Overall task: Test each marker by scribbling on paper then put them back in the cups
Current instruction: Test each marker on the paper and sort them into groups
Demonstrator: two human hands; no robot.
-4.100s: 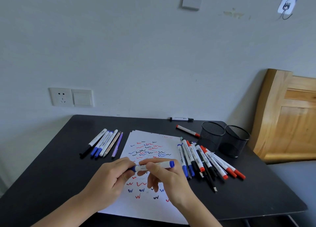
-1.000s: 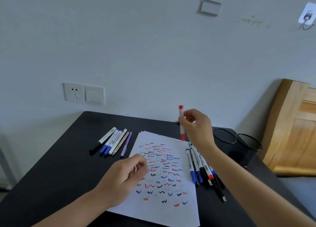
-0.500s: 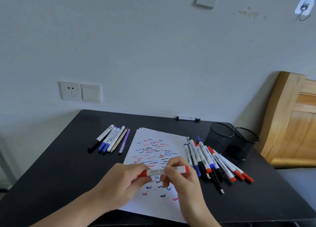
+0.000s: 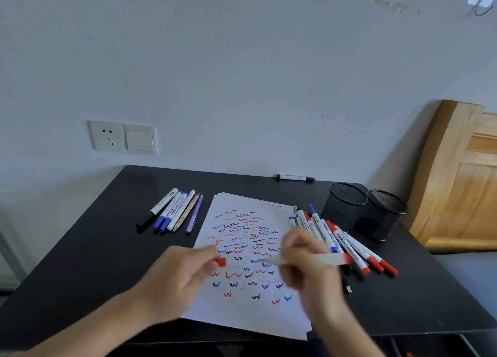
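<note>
My right hand (image 4: 306, 259) grips a white marker with a red end (image 4: 322, 259), held level above the paper (image 4: 242, 313). My left hand (image 4: 183, 273) pinches its red cap (image 4: 220, 262), now apart from the marker. The paper is covered with red, blue and black scribbles. Several capped markers (image 4: 347, 238) lie in a heap right of the sheet. Two black mesh cups (image 4: 345, 203) (image 4: 384, 214) stand at the back right. Both hands are motion-blurred.
A row of several markers and pens (image 4: 172, 211) lies left of the paper. One black-capped marker (image 4: 295, 178) lies by the wall. The black table (image 4: 80, 262) ends near me; a wooden board (image 4: 462, 179) leans at the right.
My right hand brought a red marker from the back to my left hand over the paper. The hands have now moved apart, with the cap off in my left hand.
</note>
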